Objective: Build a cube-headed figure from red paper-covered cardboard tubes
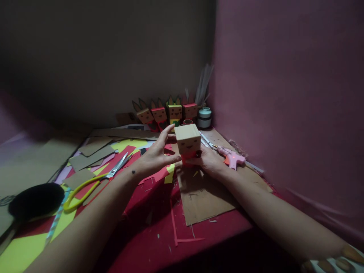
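A small cardboard box figure (pixel 187 137) with a drawn smiling face and a red lower body stands upright in the middle, above a cardboard sheet (pixel 209 201). My right hand (pixel 211 161) is closed around the red body from the right, its thumb across the front. To the left of the figure, my left hand (pixel 156 154) is open, fingers and thumb apart. Its thumb tip reaches close to the red body; whether it touches, I cannot tell. Part of the body is hidden behind my fingers.
Similar box figures with ears (pixel 174 110) line the back, beside a pale blue jar (pixel 204 117). Yellow-handled scissors (pixel 85 191), a dark oval object (pixel 36 201) and paper scraps lie left. A pink glue gun (pixel 233 157) rests right, near the pink wall (pixel 290 94).
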Demonstrator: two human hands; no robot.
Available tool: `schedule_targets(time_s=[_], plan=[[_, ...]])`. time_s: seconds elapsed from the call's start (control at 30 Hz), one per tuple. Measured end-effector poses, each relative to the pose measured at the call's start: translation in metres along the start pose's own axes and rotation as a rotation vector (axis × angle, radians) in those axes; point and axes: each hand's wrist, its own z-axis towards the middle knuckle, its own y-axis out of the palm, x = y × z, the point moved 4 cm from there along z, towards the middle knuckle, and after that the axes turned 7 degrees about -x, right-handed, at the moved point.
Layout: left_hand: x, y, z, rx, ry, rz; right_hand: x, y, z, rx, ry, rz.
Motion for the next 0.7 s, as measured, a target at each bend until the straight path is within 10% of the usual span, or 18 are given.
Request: schedule_targets(time_s=[0.7], plan=[[-0.019, 0.008, 0.009, -0.004, 0.125, -0.034, 0.015, 0.001, 0.006, 0.013, -0.027, 0.015]])
